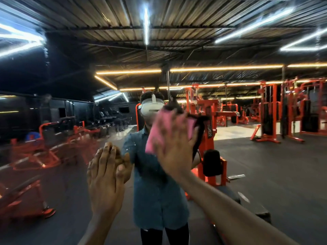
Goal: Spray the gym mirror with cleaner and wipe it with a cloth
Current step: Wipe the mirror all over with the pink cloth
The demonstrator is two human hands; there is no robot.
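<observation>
Gym mirror (265,156) fills view, reflecting orange machines (269,110). Hands: right hand (175,144) flat, pressing pink cloth (157,128) on the glass; left hand (106,177) flat, empty, on the glass. No sprayer visible. Judged mid-wipe: left area looks smeared, wiping left to do.

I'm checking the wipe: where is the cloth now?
Head view, near centre: the cloth is pressed to the mirror under the right hand, up-right of the left hand.

At the mirror (247,156)
My right hand (175,147) presses the pink cloth (159,128) flat; my left hand (106,177) lies flat beside it.
</observation>
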